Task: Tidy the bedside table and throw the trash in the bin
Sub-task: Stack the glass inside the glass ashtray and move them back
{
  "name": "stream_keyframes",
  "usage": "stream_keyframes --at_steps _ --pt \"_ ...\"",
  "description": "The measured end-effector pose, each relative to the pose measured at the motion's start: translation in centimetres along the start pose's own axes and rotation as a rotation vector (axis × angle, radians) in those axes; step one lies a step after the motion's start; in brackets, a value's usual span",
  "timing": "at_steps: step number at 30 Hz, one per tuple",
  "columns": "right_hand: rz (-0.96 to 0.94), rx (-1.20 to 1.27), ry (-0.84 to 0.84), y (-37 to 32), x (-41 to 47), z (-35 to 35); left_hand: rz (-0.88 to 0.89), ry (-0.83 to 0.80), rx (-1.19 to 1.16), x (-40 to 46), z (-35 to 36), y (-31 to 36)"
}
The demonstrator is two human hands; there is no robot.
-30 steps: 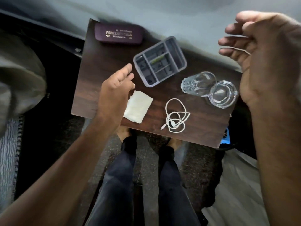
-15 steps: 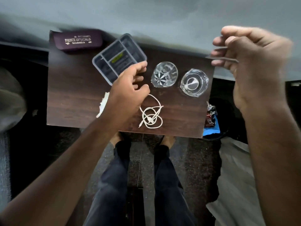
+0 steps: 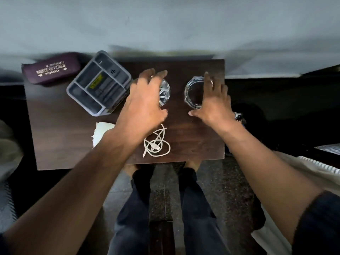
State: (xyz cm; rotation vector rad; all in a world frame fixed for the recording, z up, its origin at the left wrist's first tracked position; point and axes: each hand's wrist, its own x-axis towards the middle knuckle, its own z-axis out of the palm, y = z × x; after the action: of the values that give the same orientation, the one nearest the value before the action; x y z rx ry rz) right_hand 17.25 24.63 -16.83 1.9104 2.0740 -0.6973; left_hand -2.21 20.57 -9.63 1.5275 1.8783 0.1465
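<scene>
On the dark wooden bedside table (image 3: 60, 137) stand two clear glasses. My left hand (image 3: 143, 105) arches over the left glass (image 3: 165, 92) with fingers spread, hiding most of it. My right hand (image 3: 213, 102) is cupped open around the right side of the right glass (image 3: 194, 92), thumb just below it. A crumpled white tissue (image 3: 102, 129) lies near the front, partly under my left forearm. A tangled white cable (image 3: 156, 144) lies at the front middle. The dark bin (image 3: 252, 115), holding wrappers (image 3: 239, 116), sits on the floor right of the table.
A grey compartment organiser (image 3: 99, 83) sits tilted at the back left, next to a maroon glasses case (image 3: 51, 69) at the back left corner. A wall runs behind the table. My legs and feet are at the table's front edge.
My right hand has come down from mid-air to the right glass. My left hand has moved from over the tissue and cable to the left glass. The view has shifted.
</scene>
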Motion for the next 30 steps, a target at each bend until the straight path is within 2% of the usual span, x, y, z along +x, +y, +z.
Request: stream_keyframes --at_steps 4,10,18,23,27,30 --pt "-0.028 0.011 0.063 0.1 0.5 0.4 -0.021 0.041 0.069 -0.2 0.4 0.0" --pt "-0.073 0.034 0.082 -1.5 1.7 -0.6 -0.066 0.116 -0.028 0.4 0.0 -0.2" --pt "-0.058 0.087 0.066 -4.2 4.7 -1.9 -0.096 0.098 -0.205 0.9 -2.1 0.1" --pt "-0.077 0.092 0.055 -5.3 5.2 -1.6 -0.120 0.118 -0.112 1.8 -3.4 0.3" --pt "-0.064 0.134 0.006 -4.4 4.6 -1.8 -0.090 0.147 -0.141 2.2 -4.3 1.3" --pt "-0.032 0.128 0.046 -2.8 3.5 -2.2 -0.042 0.155 -0.173 2.7 -4.4 2.7"
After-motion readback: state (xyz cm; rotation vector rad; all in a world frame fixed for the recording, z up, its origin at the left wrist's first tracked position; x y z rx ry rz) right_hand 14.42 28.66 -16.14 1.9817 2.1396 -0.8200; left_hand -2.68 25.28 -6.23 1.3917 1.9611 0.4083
